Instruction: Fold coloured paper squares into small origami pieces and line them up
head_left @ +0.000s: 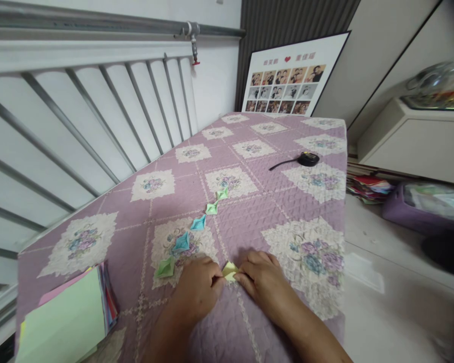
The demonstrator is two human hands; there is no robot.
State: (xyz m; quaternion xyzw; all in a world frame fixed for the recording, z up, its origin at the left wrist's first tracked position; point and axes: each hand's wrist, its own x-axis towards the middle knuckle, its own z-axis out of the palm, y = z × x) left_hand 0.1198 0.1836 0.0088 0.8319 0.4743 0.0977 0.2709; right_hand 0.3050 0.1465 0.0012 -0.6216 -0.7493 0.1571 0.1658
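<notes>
A small folded yellow paper boat (230,271) is held between my two hands, just above or on the purple quilted cloth. My left hand (200,283) pinches its left end between thumb and fingers. On the other side, my right hand (263,280) grips the right end the same way. Beyond my left hand runs a diagonal line of folded paper boats: a green boat (165,267) nearest, then a blue boat (181,243), another blue boat (199,223), and two light green ones at the far end (212,207).
A stack of coloured paper (66,312) lies at the table's near left. A black tape measure (308,159) with a strap rests toward the far right. A white radiator (98,116) borders the left side, and a photo board (283,80) leans behind. A purple bin (416,206) stands right.
</notes>
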